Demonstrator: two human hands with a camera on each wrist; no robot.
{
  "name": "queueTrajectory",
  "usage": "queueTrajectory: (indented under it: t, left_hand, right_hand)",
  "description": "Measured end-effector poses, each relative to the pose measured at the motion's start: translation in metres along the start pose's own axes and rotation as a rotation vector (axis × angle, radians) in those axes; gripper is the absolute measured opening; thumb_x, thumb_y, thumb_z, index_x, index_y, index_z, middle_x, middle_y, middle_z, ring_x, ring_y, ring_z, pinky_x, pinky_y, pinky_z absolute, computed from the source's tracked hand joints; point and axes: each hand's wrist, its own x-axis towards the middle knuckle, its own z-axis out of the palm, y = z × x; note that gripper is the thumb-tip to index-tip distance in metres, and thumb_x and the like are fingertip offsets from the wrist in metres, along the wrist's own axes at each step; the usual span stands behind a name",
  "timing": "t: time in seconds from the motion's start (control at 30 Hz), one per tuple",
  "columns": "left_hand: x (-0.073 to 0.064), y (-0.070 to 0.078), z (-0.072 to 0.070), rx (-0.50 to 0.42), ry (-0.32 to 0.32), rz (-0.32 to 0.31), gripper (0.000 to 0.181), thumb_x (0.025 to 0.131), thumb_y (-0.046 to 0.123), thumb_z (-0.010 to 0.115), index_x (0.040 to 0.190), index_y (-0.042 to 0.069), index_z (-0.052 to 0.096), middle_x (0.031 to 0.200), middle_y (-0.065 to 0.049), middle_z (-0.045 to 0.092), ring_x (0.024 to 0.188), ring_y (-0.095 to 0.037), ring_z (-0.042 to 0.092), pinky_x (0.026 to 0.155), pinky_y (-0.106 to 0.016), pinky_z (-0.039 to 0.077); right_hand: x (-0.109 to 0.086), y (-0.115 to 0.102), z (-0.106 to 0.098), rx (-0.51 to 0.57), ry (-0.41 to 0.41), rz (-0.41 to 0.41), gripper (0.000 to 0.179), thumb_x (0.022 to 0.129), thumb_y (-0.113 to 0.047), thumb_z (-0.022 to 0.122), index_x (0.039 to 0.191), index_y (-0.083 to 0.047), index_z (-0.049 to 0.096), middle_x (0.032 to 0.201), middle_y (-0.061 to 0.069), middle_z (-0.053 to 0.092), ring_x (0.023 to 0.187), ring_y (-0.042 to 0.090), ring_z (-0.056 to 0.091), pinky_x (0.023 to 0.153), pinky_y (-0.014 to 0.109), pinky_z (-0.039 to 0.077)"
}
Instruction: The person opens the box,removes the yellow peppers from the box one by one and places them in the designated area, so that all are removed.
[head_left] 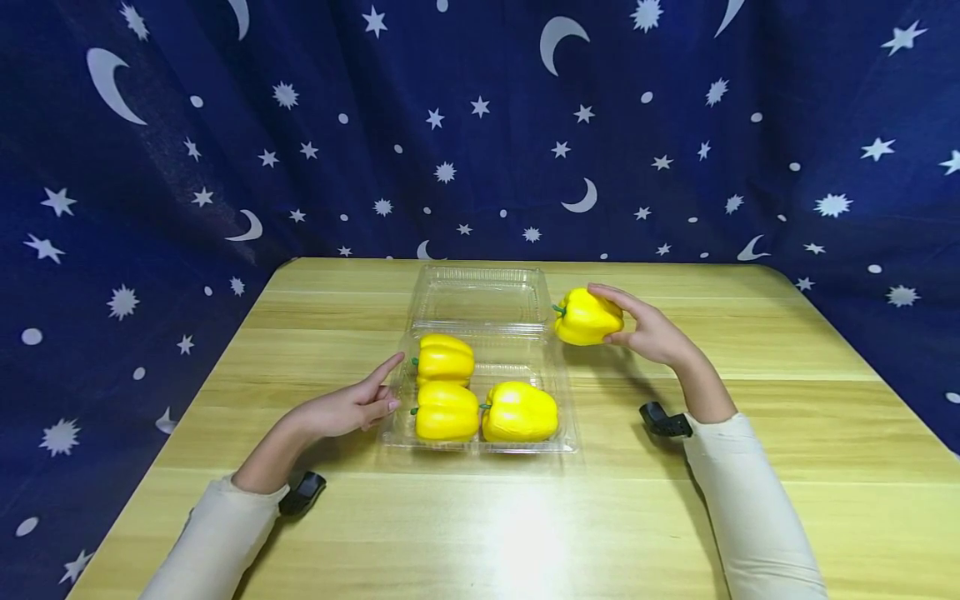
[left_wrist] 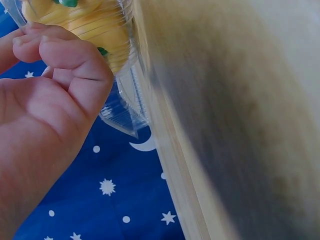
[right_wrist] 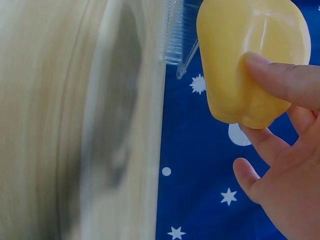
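Observation:
A yellow bell pepper with a green stem is held in my right hand, raised right of the clear plastic box. In the right wrist view my thumb presses the side of this pepper. Inside the box's tray sit three more yellow peppers: one at the back left, one at the front left and one at the front right. The tray's back right part is bare. My left hand is at the box's left edge, index finger extended along it, the other fingers loosely bent.
The box's hinged lid lies folded back behind the tray. Both stand on a light wooden table. A dark blue curtain with moons and stars hangs behind the table and along its sides.

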Motion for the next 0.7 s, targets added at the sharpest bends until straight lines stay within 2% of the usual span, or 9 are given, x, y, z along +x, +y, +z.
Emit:
queueTrajectory:
  t: [0.23, 0.5, 0.7]
  left_hand:
    - [0.0, 0.001, 0.0, 0.008, 0.006, -0.004, 0.071, 0.099, 0.02, 0.037, 0.145, 0.012, -0.015, 0.072, -0.002, 0.034, 0.055, -0.013, 0.033, 0.056, -0.031, 0.036]
    - [0.0, 0.0, 0.0, 0.015, 0.007, -0.01, 0.07, 0.099, 0.02, 0.037, 0.145, 0.013, -0.016, 0.072, -0.003, 0.034, 0.056, -0.014, 0.034, 0.056, -0.032, 0.036]
    - [0.0, 0.001, 0.0, 0.018, 0.007, -0.006, 0.07, 0.099, 0.021, 0.037, 0.145, 0.012, -0.016, 0.072, -0.003, 0.034, 0.056, -0.014, 0.034, 0.056, -0.031, 0.036]
  right_hand:
    - [-0.001, 0.009, -0.001, -0.008, 0.003, 0.017, 0.075, 0.074, 0.014, 0.061, 0.14, -0.008, 0.035, 0.146, 0.019, 0.028, 0.133, 0.043, 0.022, 0.104, 0.061, 0.017]
    - [-0.002, 0.015, -0.001, 0.003, -0.032, 0.067, 0.073, 0.076, 0.013, 0.06, 0.141, -0.007, 0.034, 0.147, 0.019, 0.025, 0.134, 0.043, 0.019, 0.106, 0.06, 0.015]
    - [-0.002, 0.02, 0.001, -0.006, -0.048, 0.053, 0.072, 0.076, 0.013, 0.06, 0.14, -0.006, 0.034, 0.146, 0.02, 0.026, 0.134, 0.043, 0.021, 0.105, 0.06, 0.016]
